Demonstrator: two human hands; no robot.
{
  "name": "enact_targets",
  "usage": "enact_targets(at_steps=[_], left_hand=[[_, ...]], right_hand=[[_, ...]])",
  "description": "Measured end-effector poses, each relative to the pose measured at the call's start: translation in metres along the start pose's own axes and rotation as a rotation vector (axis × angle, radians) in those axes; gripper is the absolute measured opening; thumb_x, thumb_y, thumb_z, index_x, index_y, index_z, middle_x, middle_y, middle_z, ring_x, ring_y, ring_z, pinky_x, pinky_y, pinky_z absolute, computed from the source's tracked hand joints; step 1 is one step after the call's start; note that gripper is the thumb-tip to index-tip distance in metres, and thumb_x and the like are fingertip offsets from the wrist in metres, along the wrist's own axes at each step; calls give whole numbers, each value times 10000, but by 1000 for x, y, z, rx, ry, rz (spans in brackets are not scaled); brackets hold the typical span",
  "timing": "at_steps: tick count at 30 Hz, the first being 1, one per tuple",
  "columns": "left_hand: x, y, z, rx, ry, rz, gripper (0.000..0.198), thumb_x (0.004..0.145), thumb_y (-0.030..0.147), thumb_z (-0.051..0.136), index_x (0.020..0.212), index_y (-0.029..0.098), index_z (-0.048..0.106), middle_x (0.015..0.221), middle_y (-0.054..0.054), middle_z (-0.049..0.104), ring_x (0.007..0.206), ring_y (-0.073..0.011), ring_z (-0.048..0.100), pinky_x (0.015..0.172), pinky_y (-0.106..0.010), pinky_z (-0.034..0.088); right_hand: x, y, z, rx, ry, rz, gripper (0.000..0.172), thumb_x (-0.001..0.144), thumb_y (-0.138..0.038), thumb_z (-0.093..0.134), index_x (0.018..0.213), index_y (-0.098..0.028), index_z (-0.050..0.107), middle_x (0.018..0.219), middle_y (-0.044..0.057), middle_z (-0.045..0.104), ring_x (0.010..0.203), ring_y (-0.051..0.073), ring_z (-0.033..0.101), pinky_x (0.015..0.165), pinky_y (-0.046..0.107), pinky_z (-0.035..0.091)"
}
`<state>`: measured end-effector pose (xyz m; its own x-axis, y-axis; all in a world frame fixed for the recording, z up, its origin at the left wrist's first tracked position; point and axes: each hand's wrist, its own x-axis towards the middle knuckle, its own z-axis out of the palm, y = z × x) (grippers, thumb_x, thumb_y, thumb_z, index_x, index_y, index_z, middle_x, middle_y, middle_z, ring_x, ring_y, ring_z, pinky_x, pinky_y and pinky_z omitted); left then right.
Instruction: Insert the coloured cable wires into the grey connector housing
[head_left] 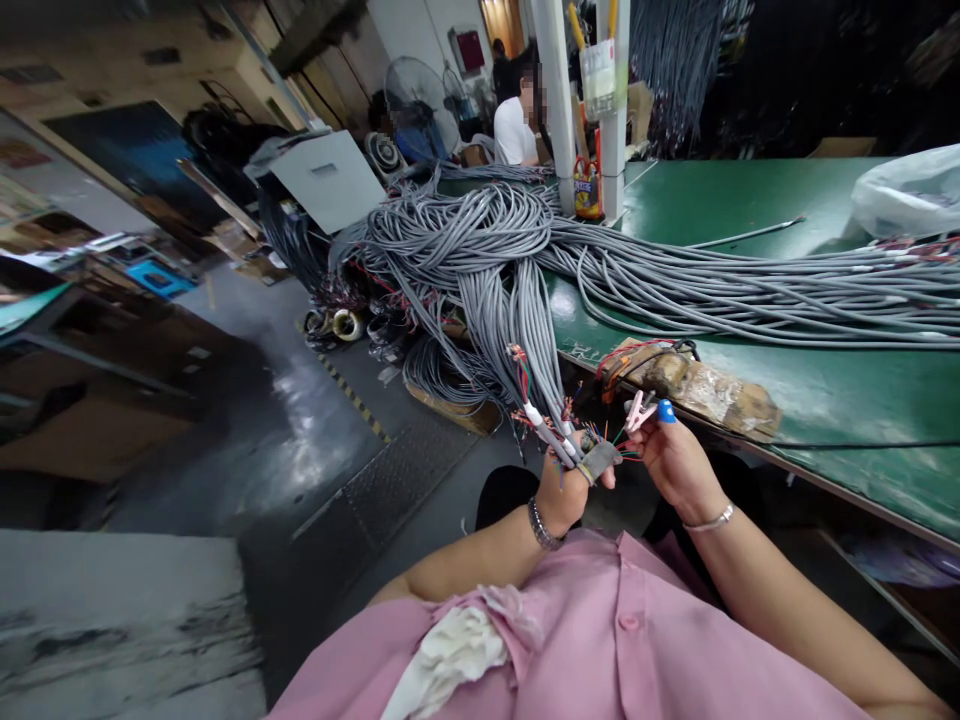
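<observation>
My left hand [574,487] is closed around the ends of a few grey cables [559,435], whose stripped coloured wires stick out above the fist. A grey finger cot covers one finger. My right hand [671,455] is closed in a pinch on a small metal clip [637,408] right beside the wire ends; a blue cap sits on one fingertip. Both hands hover just off the front edge of the green table [825,390]. The cables run up into a big grey cable bundle [480,250].
A taped brown block [705,385] with red wires lies on the table by my right hand. A white plastic bag [911,190] sits far right. White posts [555,100] stand at the back. A seated person [517,125] works beyond. Dark floor lies left.
</observation>
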<state>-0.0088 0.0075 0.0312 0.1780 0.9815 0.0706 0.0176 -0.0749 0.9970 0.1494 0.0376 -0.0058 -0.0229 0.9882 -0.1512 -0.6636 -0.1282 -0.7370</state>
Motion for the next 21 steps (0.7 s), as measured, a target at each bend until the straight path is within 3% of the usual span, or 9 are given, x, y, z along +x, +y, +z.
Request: enact_targets(at_steps=[3,9,14,18,21], left_hand=[[2,2,3,16,5,3,411,871,427,591,549,172,601,604,-42,654,645,-150,610,714,-290,472],[10,-4,11,-8,64,-12,428,873,454,578,553,170,598,558,-25,617,570,-130,561,642,-277,445],[16,-9,14,-53,84,-15,433,870,453,576,544,171,603,523,-13,589,519,-115,516,581,-265,413],[18,-12,17,-67,107,-12,418,859,451,588,546,174,601,528,-13,599,537,-121,538,610,-268,431],[18,-14,18,-50,107,0,419,861,446,588,543,174,603,535,-18,605,543,-126,548,610,-272,433]], right_hand=[[2,5,-2,-25,26,-72,344,821,-532,662,793,-192,704,730,14,643,605,108,526,571,234,474],[14,6,-1,121,-132,127,435,730,-626,700,854,-209,710,790,23,694,606,139,595,568,289,522],[14,6,9,187,-209,146,443,712,-643,700,876,-231,702,784,6,703,520,148,590,458,307,513],[10,4,18,182,-185,109,382,732,-606,704,810,-232,686,740,1,695,450,145,565,395,300,478],[11,6,17,190,-143,100,352,741,-570,717,821,-228,686,699,-3,685,455,148,561,443,319,501]])
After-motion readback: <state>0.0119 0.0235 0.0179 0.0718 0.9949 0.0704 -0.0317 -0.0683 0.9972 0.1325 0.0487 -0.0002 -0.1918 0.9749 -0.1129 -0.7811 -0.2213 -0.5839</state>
